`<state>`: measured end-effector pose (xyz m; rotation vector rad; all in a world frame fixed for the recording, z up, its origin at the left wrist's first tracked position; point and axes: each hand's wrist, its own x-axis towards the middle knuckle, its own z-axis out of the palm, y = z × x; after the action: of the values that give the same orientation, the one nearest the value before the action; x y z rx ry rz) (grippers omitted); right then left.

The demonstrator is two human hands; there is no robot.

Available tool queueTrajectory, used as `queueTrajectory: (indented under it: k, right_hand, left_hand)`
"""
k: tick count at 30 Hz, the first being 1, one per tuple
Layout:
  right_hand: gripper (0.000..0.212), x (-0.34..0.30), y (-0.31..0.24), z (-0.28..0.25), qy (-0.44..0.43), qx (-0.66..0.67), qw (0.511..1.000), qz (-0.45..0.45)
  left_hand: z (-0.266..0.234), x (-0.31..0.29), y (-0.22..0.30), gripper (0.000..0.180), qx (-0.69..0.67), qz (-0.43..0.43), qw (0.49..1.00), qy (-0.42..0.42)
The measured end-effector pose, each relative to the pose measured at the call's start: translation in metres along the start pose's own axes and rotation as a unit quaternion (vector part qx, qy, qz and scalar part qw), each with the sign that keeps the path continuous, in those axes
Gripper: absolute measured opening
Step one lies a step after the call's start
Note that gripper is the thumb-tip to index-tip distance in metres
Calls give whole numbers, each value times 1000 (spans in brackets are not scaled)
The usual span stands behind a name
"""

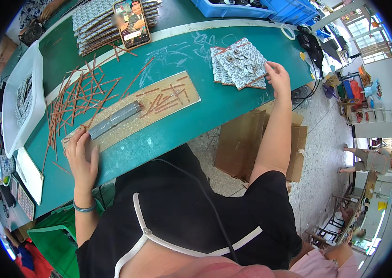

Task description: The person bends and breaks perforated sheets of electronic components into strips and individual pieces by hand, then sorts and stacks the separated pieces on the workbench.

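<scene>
My left hand [83, 158] rests at the near left end of a long grey bar [115, 119], thumb apart from the fingers, its fingertips on the board. The bar lies on a speckled tan board [166, 103], with short brown strips [162, 102] beyond its far end. At the right, my right hand [278, 79] pinches the corner of a square white-and-grey patterned panel [247, 76] at the edge of a small pile. Small metal round pieces [231, 59] lie on top of that pile. Many long thin brown strips [78, 95] are heaped loosely left of the board.
A phone [132, 23] leans against stacked patterned sheets [95, 28] at the back. A white bin [36, 92] stands at the left, blue crates [233, 10] at the back right. Below the green table [159, 146] are a cardboard box [240, 143] and a green crate [57, 231].
</scene>
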<state>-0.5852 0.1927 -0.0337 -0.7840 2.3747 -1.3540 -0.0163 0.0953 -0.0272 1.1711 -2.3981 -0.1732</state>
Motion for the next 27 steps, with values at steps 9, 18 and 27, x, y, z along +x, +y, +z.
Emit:
queueTrajectory:
  k: [9, 18, 27]
  right_hand:
    - [33, 1, 19, -19, -85, 110, 988, 74]
    - [57, -34, -31, 26, 104, -149, 921, -346]
    - [54, -29, -27, 50, 82, -270, 882, -377]
  left_hand:
    - [1, 0, -1, 41, -4, -4, 1000, 9]
    - [1, -3, -1, 41, -1, 0, 1000, 19]
    - [-1, -1, 3, 41, -11, 7, 999, 29]
